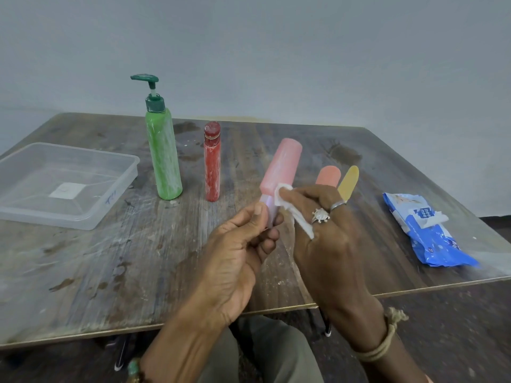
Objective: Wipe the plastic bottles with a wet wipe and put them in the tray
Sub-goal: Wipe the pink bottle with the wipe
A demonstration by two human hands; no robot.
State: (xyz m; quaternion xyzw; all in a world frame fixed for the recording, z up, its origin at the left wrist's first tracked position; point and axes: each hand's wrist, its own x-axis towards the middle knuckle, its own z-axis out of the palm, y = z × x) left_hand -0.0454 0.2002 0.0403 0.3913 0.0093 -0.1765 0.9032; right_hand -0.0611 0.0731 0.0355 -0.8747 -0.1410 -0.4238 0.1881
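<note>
Where the two hands meet: a pink bottle [282, 167] is held up over the bench [110, 258]. It is tilted, with its flat end pointing up and away from the person.
Left hand [237, 250]: its grip is closed round the low end of the pink bottle, with the thumb on top and the fingers curled under.
Right hand [329, 236]: its grip pinches a white wet wipe [283, 193] and presses it on the side of the pink bottle, just above the left hand. There are two silver rings on its fingers and a tan cord [384, 344] round the wrist.
Wet wipe: it is crumpled. One end touches the bottle and the rest trails down by the fingers.
Green bottle [163, 156]: it stands upright on the far part of the bench, with a dark green pump on top and white smears on its side.
Red bottle [212, 167]: it stands upright just beside the green bottle. It is shorter and has white smears too.
Orange bottle [328, 175] and yellow bottle [349, 179]: they are side by side behind the right hand, and only their tops show.
Tray [27, 214]: it is clear plastic and sits on the left side of the bench, well apart from the pink bottle. A white square shows on its bottom.
Pack of wipes [431, 239]: it is blue and white and lies flat on the right side of the bench, with a bit of white showing at its opening.
Bench: it is dark wood, worn and stained.
</note>
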